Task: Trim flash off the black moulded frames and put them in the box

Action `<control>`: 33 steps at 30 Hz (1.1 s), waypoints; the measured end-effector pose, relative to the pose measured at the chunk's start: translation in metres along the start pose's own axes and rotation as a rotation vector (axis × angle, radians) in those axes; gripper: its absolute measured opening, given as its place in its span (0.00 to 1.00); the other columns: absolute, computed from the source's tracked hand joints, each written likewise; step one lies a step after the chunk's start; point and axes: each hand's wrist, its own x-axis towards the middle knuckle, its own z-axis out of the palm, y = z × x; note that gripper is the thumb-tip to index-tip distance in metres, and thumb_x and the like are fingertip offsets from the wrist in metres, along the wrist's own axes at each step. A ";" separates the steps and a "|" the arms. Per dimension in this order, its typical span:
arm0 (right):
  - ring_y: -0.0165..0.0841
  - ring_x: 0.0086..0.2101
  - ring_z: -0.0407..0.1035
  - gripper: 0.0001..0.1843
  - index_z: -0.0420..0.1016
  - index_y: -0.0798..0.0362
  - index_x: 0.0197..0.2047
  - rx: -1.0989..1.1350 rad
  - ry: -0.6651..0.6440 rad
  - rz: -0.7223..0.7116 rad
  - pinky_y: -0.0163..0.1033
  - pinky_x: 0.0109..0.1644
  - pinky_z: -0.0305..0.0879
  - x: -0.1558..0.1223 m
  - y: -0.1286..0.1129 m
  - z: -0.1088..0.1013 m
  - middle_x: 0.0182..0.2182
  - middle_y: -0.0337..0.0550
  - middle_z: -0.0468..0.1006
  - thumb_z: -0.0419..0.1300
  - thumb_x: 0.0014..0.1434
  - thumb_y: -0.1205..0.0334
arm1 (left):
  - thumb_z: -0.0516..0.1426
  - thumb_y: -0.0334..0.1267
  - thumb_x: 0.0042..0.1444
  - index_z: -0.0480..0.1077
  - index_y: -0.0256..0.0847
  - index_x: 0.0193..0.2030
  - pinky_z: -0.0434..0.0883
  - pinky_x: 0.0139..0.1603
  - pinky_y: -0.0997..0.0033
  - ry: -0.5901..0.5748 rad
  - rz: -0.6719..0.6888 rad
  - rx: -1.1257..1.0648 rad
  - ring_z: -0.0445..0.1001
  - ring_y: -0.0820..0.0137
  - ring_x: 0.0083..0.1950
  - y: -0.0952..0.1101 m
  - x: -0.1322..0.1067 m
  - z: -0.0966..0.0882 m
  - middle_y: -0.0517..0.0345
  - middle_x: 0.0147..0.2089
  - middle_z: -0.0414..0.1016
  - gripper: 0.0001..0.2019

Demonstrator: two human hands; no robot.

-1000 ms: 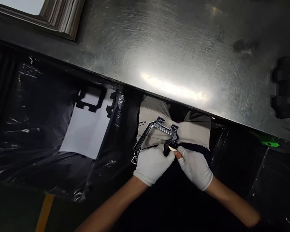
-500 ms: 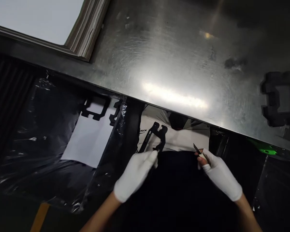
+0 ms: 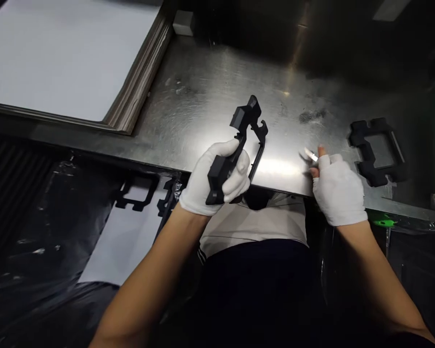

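My left hand [image 3: 217, 174], in a white glove, is closed around a black plastic frame [image 3: 242, 120] with notched corners. The frame is raised and tilted over the front edge of the metal table. In my white-gloved right hand [image 3: 338, 186], whose thumb and index fingertips are bare, there is a small knife [image 3: 311, 154]. Its blade is smeared by motion and points up and left. To the right of that hand, a second black plastic frame [image 3: 370, 154] lies on the table.
A thick stack of white sheets [image 3: 68, 58] fills the table's [image 3: 188, 101] left end. Below the front edge, black plastic film [image 3: 29, 222] holds a white sheet [image 3: 119, 241] and more black frames [image 3: 136, 193]. A small grey block [image 3: 183, 23] stands behind the stack.
My left hand has lifted the black frame from near my lap up over the table edge and turned it. My right hand has moved up and slightly right with the knife.
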 end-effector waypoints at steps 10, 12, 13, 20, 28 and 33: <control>0.32 0.29 0.70 0.23 0.76 0.50 0.68 0.400 -0.222 -0.387 0.37 0.28 0.59 -0.014 -0.012 -0.030 0.39 0.45 0.80 0.49 0.82 0.52 | 0.50 0.49 0.76 0.72 0.39 0.26 0.58 0.18 0.74 0.077 -0.129 0.084 0.56 0.76 0.10 0.003 0.000 0.014 0.65 0.10 0.54 0.27; 0.32 0.28 0.68 0.25 0.74 0.50 0.71 0.341 -0.191 -0.500 0.38 0.27 0.54 -0.008 -0.033 -0.018 0.40 0.46 0.80 0.46 0.83 0.51 | 0.50 0.50 0.76 0.71 0.39 0.27 0.57 0.18 0.74 0.103 -0.149 0.102 0.55 0.76 0.11 0.004 0.000 0.018 0.65 0.10 0.56 0.27; 0.32 0.27 0.66 0.26 0.74 0.51 0.71 0.306 -0.175 -0.542 0.39 0.27 0.52 -0.006 -0.042 -0.013 0.38 0.45 0.79 0.45 0.84 0.51 | 0.50 0.50 0.76 0.71 0.39 0.27 0.57 0.18 0.74 0.115 -0.159 0.113 0.55 0.76 0.11 0.004 0.000 0.019 0.65 0.10 0.56 0.27; 0.30 0.23 0.58 0.25 0.78 0.54 0.63 0.190 -0.172 -0.531 0.39 0.25 0.47 0.003 -0.051 -0.011 0.33 0.44 0.76 0.41 0.84 0.56 | 0.48 0.52 0.77 0.71 0.40 0.27 0.64 0.24 0.71 0.117 -0.196 0.233 0.58 0.75 0.13 0.007 0.000 0.027 0.63 0.10 0.58 0.29; 0.28 0.22 0.58 0.23 0.79 0.54 0.51 0.233 -0.145 -0.378 0.38 0.25 0.45 0.015 -0.039 -0.019 0.34 0.45 0.76 0.44 0.83 0.56 | 0.50 0.56 0.76 0.72 0.40 0.29 0.57 0.17 0.73 0.155 -0.251 0.212 0.54 0.76 0.10 0.004 -0.002 0.028 0.66 0.11 0.58 0.28; 0.31 0.25 0.63 0.23 0.80 0.53 0.54 0.296 -0.180 -0.199 0.38 0.24 0.51 0.019 -0.022 -0.021 0.38 0.44 0.78 0.45 0.83 0.53 | 0.51 0.54 0.75 0.71 0.40 0.28 0.56 0.18 0.74 0.101 -0.183 0.159 0.54 0.76 0.11 0.003 0.001 0.023 0.66 0.11 0.56 0.27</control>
